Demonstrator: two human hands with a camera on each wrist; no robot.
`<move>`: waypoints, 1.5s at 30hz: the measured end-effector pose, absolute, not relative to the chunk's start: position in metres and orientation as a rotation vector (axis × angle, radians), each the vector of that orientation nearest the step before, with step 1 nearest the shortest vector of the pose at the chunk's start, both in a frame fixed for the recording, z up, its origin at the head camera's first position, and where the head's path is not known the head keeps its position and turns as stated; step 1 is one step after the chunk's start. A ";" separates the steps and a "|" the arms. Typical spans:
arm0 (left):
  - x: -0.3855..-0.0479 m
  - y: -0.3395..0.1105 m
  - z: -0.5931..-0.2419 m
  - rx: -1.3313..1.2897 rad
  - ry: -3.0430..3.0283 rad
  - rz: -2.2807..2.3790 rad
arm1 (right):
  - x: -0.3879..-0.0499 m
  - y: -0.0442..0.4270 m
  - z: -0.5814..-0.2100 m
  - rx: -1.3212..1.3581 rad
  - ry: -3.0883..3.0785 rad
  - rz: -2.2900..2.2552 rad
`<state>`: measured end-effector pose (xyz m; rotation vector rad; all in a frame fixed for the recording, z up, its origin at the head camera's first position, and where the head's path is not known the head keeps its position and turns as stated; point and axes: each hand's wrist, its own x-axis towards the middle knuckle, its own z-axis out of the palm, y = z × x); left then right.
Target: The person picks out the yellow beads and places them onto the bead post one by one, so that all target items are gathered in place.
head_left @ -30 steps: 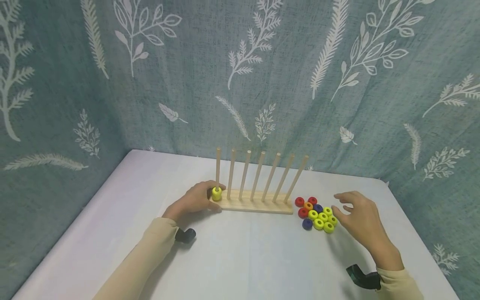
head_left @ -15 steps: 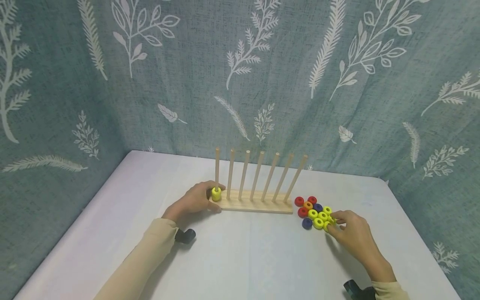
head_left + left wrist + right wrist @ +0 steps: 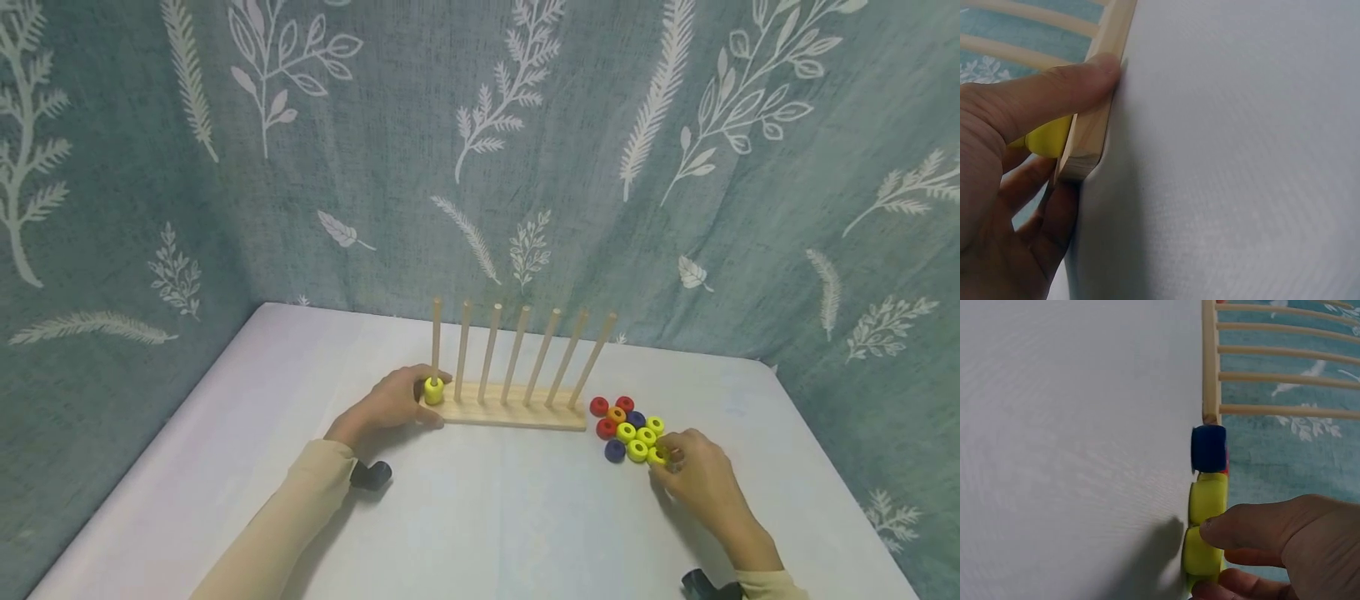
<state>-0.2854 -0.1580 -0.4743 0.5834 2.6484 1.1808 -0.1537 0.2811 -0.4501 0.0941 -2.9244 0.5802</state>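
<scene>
A wooden peg board [image 3: 517,414] with a row of upright pegs stands on the table. My left hand [image 3: 393,397] grips its left end, thumb [image 3: 1094,75] on the front edge and fingers behind. Yellow [image 3: 433,392] sits at the foot of the leftmost peg; whether it is one bead or a stack I cannot tell. At the right edge of a loose bead cluster, my right hand [image 3: 701,477] pinches a yellow bead [image 3: 1202,553] between thumb and fingers. That bead is partly hidden by the hand and still lies low among its neighbours.
Beside the board's right end lie red beads [image 3: 599,407], an orange bead [image 3: 617,415], dark blue beads [image 3: 615,451] and several more yellow beads [image 3: 626,432]. A patterned green curtain [image 3: 420,167] rises behind the white table [image 3: 480,508] and along its sides.
My right hand has come down and left onto the yellow beads at the cluster's right edge, its fingers closing there. The left hand and the peg board have stayed put.
</scene>
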 end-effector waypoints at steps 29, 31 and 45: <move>-0.285 -0.160 -0.476 0.590 2.660 1.159 | -0.147 0.274 -0.454 0.015 -2.932 0.514; -0.286 -0.160 -0.477 0.587 2.665 1.149 | -0.146 0.273 -0.451 -0.001 -2.948 0.509; -0.285 -0.161 -0.477 0.619 2.667 1.155 | -0.134 0.270 -0.431 0.052 -2.868 0.535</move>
